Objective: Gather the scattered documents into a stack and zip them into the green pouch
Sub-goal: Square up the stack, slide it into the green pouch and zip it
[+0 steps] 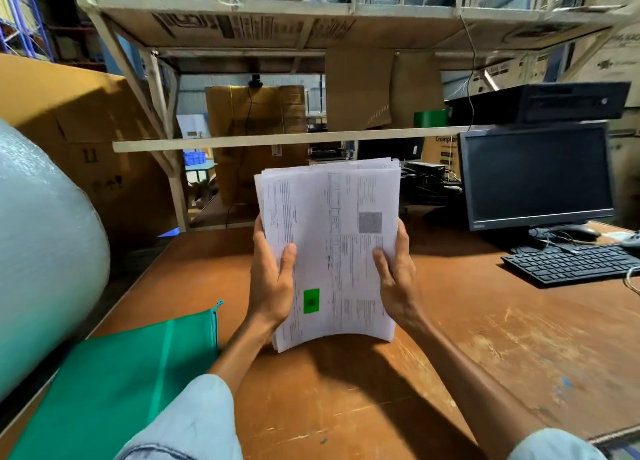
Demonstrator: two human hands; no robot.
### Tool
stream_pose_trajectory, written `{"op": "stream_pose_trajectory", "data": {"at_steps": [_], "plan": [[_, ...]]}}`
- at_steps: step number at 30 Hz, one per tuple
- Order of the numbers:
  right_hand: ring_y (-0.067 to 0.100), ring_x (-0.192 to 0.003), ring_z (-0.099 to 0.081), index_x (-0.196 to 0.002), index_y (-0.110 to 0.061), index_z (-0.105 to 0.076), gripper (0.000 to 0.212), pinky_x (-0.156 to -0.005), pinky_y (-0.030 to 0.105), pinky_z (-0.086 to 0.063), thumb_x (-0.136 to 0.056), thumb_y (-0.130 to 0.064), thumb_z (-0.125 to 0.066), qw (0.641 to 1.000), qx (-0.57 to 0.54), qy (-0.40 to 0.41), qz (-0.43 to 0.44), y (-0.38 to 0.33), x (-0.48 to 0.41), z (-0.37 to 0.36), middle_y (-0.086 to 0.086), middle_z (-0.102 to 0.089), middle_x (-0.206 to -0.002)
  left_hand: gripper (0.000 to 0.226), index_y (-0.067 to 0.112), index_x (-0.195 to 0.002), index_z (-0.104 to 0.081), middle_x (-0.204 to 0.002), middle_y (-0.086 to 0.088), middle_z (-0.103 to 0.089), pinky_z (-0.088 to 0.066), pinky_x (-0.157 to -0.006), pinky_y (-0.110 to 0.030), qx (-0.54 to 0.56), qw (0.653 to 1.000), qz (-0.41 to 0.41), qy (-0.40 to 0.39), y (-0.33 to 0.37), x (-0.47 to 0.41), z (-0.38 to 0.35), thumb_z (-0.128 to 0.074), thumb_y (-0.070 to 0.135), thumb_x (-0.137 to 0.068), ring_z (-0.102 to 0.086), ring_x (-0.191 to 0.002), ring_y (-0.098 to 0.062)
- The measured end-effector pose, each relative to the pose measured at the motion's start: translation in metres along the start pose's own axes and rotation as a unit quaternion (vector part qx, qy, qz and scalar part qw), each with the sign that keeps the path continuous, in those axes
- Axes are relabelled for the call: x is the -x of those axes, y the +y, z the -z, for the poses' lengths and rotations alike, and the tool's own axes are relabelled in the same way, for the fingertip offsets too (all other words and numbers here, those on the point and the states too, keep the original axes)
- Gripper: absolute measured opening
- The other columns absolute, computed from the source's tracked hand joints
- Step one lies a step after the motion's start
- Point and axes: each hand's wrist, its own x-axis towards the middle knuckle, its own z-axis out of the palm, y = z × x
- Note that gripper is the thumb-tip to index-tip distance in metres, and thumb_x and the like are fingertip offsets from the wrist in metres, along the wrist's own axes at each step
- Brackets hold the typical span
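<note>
Pale-blue sleeves [194,421] frame the bottom of the view, bare forearms reaching forward from them. Just left of the left forearm, the green pouch [114,383] lies flat on the brown worktop [485,355], its zip pull [219,304] at the far corner. Past it, both hands hold the documents [332,217] upright as one stack. The left hand [272,279] grips the left edge and the right hand [398,279] the right edge, thumbs across the printed front, fingers hidden behind. The stack's lower edge bows upward in the middle, and its corners appear to meet the worktop. A green sticker [311,301] shows on the front sheet. A bubble-wrap roll [41,245] fills the left side; a dark monitor [536,174] and keyboard [571,262] sit at the right.
</note>
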Motion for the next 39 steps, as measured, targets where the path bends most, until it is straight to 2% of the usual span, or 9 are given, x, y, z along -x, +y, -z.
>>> {"op": "stream_pose_trajectory", "data": {"at_steps": [4, 8, 12, 18, 22, 27, 31, 35, 39], "plan": [[0.006, -0.087, -0.069, -0.152, -0.027, -0.018, 0.068, -0.061, 0.02, -0.058, -0.091, -0.038, -0.046, 0.999, 0.033, 0.003, 0.02, -0.014, -0.005, -0.004, -0.003, -0.062, -0.105, 0.049, 0.014, -0.153, -0.019, -0.136, -0.004, -0.051, -0.053, -0.08, -0.012, -0.04, 0.999, -0.016, 0.013, 0.007, -0.007, -0.007, -0.036, 0.015, -0.106, -0.056, -0.114, 0.0], [0.008, -0.095, -0.068, -0.156, -0.024, -0.013, 0.063, -0.068, 0.022, -0.059, -0.1, -0.019, -0.043, 0.998, 0.043, 0.031, 0.037, -0.015, -0.026, 0.001, -0.003, -0.062, -0.117, 0.057, 0.018, -0.155, -0.012, -0.141, -0.005, -0.047, -0.058, -0.085, -0.027, -0.001, 0.999, -0.04, 0.011, 0.022, -0.03, -0.004, -0.041, 0.021, -0.105, -0.057, -0.12, -0.012], [0.006, -0.101, -0.066, -0.153, -0.032, -0.016, 0.064, -0.069, 0.018, -0.056, -0.099, -0.031, -0.049, 0.999, 0.04, 0.019, 0.001, -0.002, -0.011, 0.003, 0.0, -0.061, -0.121, 0.063, 0.021, -0.151, -0.016, -0.137, 0.0, -0.05, -0.06, -0.084, -0.038, 0.01, 1.0, -0.007, -0.003, 0.012, -0.015, -0.004, -0.051, 0.03, -0.099, -0.059, -0.119, -0.014], [-0.006, -0.088, -0.062, -0.142, -0.035, -0.03, 0.052, -0.059, 0.007, -0.048, -0.102, -0.001, -0.037, 0.997, 0.071, 0.04, -0.001, -0.002, -0.002, -0.001, -0.005, -0.059, -0.107, 0.031, 0.038, -0.133, -0.029, -0.125, 0.01, -0.056, -0.062, -0.08, -0.041, -0.023, 0.999, 0.018, 0.016, 0.001, -0.004, -0.006, -0.038, 0.025, -0.106, -0.064, -0.11, -0.011], [0.006, -0.099, -0.066, -0.146, -0.029, -0.028, 0.047, -0.068, 0.021, -0.057, -0.102, -0.02, -0.043, 0.999, 0.04, 0.035, 0.005, -0.003, -0.01, -0.001, 0.0, -0.061, -0.117, 0.04, 0.021, -0.137, -0.028, -0.128, 0.008, -0.056, -0.061, -0.079, -0.03, 0.02, 0.999, 0.028, 0.009, 0.013, -0.013, -0.001, -0.046, 0.029, -0.103, -0.065, -0.111, -0.01], [0.007, -0.099, -0.064, -0.149, -0.027, -0.027, 0.058, -0.065, 0.013, -0.053, -0.096, -0.034, -0.048, 0.999, 0.042, 0.028, -0.016, 0.003, -0.005, 0.002, 0.005, -0.06, -0.123, 0.037, 0.014, -0.134, -0.029, -0.122, 0.006, -0.06, -0.061, -0.072, -0.028, 0.036, 0.998, 0.057, -0.003, 0.009, -0.007, 0.002, -0.047, 0.023, -0.103, -0.068, -0.105, -0.011], [0.013, -0.114, -0.059, -0.151, -0.028, -0.023, 0.065, -0.083, 0.042, -0.059, -0.094, -0.046, -0.049, 0.997, 0.066, 0.038, -0.009, -0.01, -0.018, 0.006, 0.004, -0.051, -0.136, 0.026, 0.022, -0.127, -0.031, -0.115, 0.022, -0.057, -0.06, -0.07, -0.023, 0.037, 0.997, 0.065, -0.002, 0.014, -0.01, 0.002, -0.041, 0.011, -0.105, -0.067, -0.098, 0.005], [0.018, -0.143, -0.025, -0.154, -0.014, -0.023, 0.072, -0.115, 0.047, -0.023, -0.095, -0.049, -0.046, 0.932, 0.292, 0.166, 0.133, -0.058, -0.05, 0.011, 0.009, -0.019, -0.158, 0.022, 0.033, -0.12, -0.033, -0.117, 0.014, -0.06, -0.059, -0.068, -0.022, 0.059, 0.996, 0.063, -0.003, 0.017, -0.01, 0.005, -0.043, 0.022, -0.104, -0.069, -0.097, 0.0], [0.02, -0.15, -0.018, -0.156, -0.016, -0.022, 0.068, -0.122, 0.043, -0.007, -0.099, -0.049, -0.042, 0.863, 0.42, -0.011, 0.28, -0.116, -0.086, 0.0, 0.007, -0.02, -0.162, 0.018, 0.036, -0.116, -0.037, -0.113, 0.016, -0.063, -0.058, -0.068, -0.022, 0.075, 0.995, 0.061, -0.013, 0.016, -0.007, 0.005, -0.042, 0.023, -0.105, -0.069, -0.102, -0.006]]}}
